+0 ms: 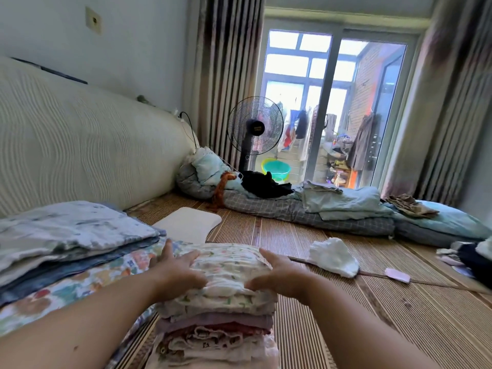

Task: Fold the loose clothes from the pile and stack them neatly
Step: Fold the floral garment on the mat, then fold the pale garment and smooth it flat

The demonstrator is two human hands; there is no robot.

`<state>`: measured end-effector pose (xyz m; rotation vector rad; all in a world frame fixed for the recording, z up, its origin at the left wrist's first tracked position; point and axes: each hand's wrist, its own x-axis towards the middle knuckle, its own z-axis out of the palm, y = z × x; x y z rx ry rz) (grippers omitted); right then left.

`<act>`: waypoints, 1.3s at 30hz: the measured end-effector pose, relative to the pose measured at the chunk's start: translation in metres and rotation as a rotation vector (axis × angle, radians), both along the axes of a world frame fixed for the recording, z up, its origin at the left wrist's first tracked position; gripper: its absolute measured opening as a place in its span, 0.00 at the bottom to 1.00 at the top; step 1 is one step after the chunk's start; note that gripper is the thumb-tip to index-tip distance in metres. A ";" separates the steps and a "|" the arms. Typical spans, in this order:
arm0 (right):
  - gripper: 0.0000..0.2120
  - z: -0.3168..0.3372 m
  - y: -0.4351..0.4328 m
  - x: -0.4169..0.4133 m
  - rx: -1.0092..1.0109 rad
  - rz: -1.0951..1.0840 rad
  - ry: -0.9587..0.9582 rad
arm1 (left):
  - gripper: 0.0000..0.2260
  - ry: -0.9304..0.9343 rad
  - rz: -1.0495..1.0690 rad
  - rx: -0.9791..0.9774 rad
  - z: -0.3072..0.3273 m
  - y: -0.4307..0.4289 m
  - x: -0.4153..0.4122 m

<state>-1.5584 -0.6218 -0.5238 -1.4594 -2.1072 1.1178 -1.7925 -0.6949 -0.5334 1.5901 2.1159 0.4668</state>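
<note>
A stack of folded clothes (218, 328) rises in front of me on the bamboo mat. Its top piece is a folded floral cream garment (229, 265). My left hand (177, 270) lies flat on that garment's left side, fingers spread. My right hand (279, 275) presses on its right side with the thumb at the near edge. A loose white cloth (334, 255) lies crumpled on the mat to the right. More loose dark and pale clothes (471, 259) sit at the far right edge.
Folded blankets (66, 241) are stacked at my left against a cream headboard (80, 145). A white pillow (189, 222) lies beyond the stack. Rolled quilts and bedding (319, 209) line the far side. A standing fan (255, 129) and a green basin (275, 169) stand by the glass door. A pink object (397, 275) lies on the mat.
</note>
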 end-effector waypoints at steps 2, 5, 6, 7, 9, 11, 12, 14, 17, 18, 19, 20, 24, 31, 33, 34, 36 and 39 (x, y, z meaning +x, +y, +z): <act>0.53 0.004 -0.001 -0.001 0.001 0.013 0.008 | 0.46 0.027 -0.004 0.030 0.004 0.001 0.000; 0.51 0.012 -0.008 -0.001 0.050 0.012 -0.036 | 0.44 0.068 -0.034 0.079 0.009 -0.001 0.009; 0.50 0.015 -0.013 0.000 0.083 0.010 -0.057 | 0.44 0.084 -0.050 0.098 0.011 -0.003 0.014; 0.50 0.019 -0.018 0.001 0.123 0.011 -0.077 | 0.43 0.102 -0.071 0.118 0.012 -0.007 0.019; 0.48 0.025 -0.032 0.008 0.227 0.004 -0.132 | 0.41 0.162 -0.136 0.174 0.016 -0.017 0.035; 0.48 0.032 -0.053 0.020 0.336 -0.006 -0.209 | 0.39 0.252 -0.207 0.226 0.022 -0.029 0.058; 0.47 0.035 -0.066 0.029 0.375 -0.010 -0.237 | 0.38 0.279 -0.229 0.244 0.026 -0.036 0.071; 0.47 0.041 -0.092 0.050 0.427 -0.029 -0.263 | 0.37 0.263 -0.255 0.270 0.031 -0.054 0.101; 0.45 0.046 -0.141 0.096 0.526 -0.089 -0.306 | 0.37 0.185 -0.346 0.313 0.025 -0.091 0.151; 0.45 0.045 -0.157 0.113 0.560 -0.118 -0.318 | 0.37 0.167 -0.384 0.330 0.019 -0.103 0.168; 0.45 0.042 -0.176 0.137 0.578 -0.157 -0.331 | 0.37 0.158 -0.429 0.338 0.013 -0.117 0.191; 0.44 0.039 -0.194 0.158 0.589 -0.189 -0.350 | 0.37 0.157 -0.470 0.349 0.008 -0.129 0.213; 0.42 0.011 -0.262 0.250 0.532 -0.316 -0.496 | 0.35 0.150 -0.645 0.348 -0.012 -0.176 0.315; 0.39 -0.050 -0.327 0.391 0.285 -0.590 -0.513 | 0.35 0.208 -0.874 0.286 -0.056 -0.212 0.466; 0.37 -0.068 -0.331 0.423 0.240 -0.658 -0.512 | 0.36 0.243 -0.914 0.244 -0.069 -0.208 0.494; 0.37 -0.077 -0.330 0.439 0.225 -0.682 -0.495 | 0.36 0.257 -0.928 0.220 -0.077 -0.204 0.507; 0.36 -0.098 -0.328 0.465 0.206 -0.732 -0.440 | 0.36 0.280 -0.944 0.174 -0.093 -0.193 0.532; 0.35 -0.130 -0.318 0.489 0.196 -0.826 -0.432 | 0.34 0.279 -0.969 0.161 -0.114 -0.168 0.564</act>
